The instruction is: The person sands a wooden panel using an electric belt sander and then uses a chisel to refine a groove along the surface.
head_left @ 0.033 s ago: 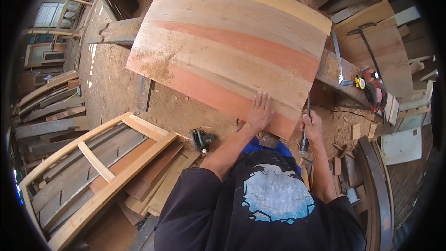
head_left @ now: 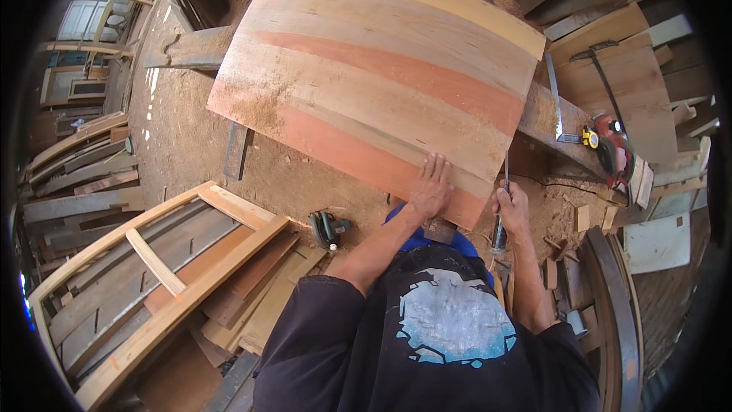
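Observation:
A large wooden panel [head_left: 366,76] of pale and reddish boards lies in front of me, with sawdust scattered on it. My left hand [head_left: 431,189] rests flat on its near edge, fingers stretched out. At the panel's near right corner, my right hand [head_left: 512,208] is closed around a slim metal tool with a dark lower part [head_left: 499,238]. The tool's thin upper end rises alongside the panel's right edge. Its exact kind is unclear, and the fingers cover its middle.
A wooden frame [head_left: 156,263] lies at the left, with a dark green power tool [head_left: 329,230] nearby. At the right are a metal square [head_left: 557,99], a yellow tape measure [head_left: 590,136], a red power tool [head_left: 614,154] and a clamp [head_left: 606,76]. Beams [head_left: 191,49] support the panel.

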`<state>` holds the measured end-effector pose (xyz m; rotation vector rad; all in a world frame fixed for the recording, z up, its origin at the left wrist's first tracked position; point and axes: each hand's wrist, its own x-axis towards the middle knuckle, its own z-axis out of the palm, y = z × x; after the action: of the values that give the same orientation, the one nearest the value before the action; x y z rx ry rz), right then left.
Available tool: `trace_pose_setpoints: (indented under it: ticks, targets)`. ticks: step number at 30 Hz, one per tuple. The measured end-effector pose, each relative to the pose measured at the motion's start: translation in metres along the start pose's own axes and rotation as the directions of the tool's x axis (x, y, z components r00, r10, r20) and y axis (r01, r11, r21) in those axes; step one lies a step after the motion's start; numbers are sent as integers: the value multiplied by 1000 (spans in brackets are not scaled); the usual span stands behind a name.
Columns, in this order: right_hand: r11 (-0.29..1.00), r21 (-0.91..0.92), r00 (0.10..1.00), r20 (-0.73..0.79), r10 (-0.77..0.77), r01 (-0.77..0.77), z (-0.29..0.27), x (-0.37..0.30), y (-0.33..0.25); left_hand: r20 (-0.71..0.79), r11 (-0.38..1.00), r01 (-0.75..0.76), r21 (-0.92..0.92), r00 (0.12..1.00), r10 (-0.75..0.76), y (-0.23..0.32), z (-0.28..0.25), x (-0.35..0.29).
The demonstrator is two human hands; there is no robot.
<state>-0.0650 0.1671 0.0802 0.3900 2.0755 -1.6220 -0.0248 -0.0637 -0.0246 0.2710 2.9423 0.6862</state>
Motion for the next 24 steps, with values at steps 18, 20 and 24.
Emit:
trace_pose_setpoints:
  ticks: [18, 20, 24]
  targets:
    - [983, -179, 999, 2, 49, -48, 19, 32, -24, -146, 971, 220, 96, 968, -205, -86, -43, -6]
    - [989, -140, 997, -68, 40, -49, 29, 32, -23, -99, 980, 184, 79, 979, -176, -84, -51, -4]
    - [990, -110, 980, -188, 71, -93, 59, 29, -29, 29, 997, 79, 25, 996, -80, -93, -69, -5]
